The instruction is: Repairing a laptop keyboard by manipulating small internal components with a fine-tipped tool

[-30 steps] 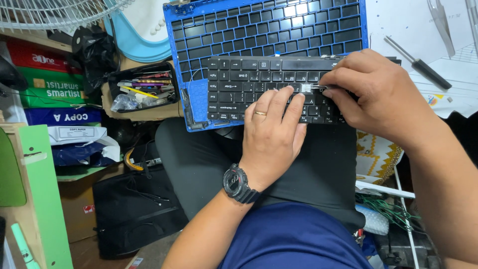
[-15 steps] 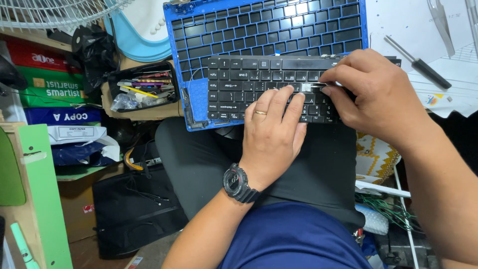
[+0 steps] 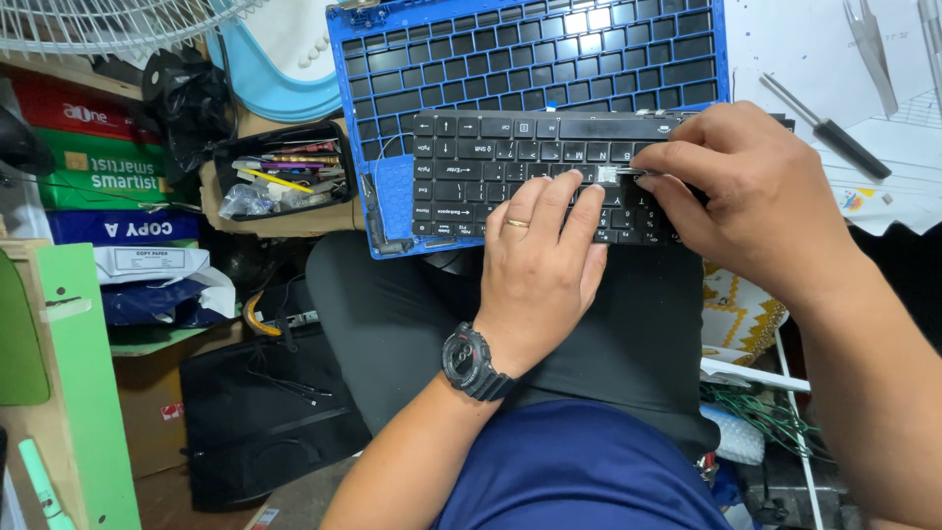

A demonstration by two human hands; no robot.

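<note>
Black rectangular laptop keyboard [image 3: 530, 182] lies across the person's lap on a blue plastic keyboard frame [image 3: 530, 59], long axis running left to right. Left hand [image 3: 540, 275] presses flat on its keys, fingers spread, while the right hand [image 3: 756, 196] pinches narrowly at a bare key spot [image 3: 608, 175] just beyond the left fingertips.

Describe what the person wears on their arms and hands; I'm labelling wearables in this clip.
Both forearms are bare, with no sleeves or gloves in view. The left hand has a thin gold-coloured ring on one finger, and the left wrist carries a chunky black wristwatch with a round face and small red accents. The right hand shows no ring, watch or band.
</note>
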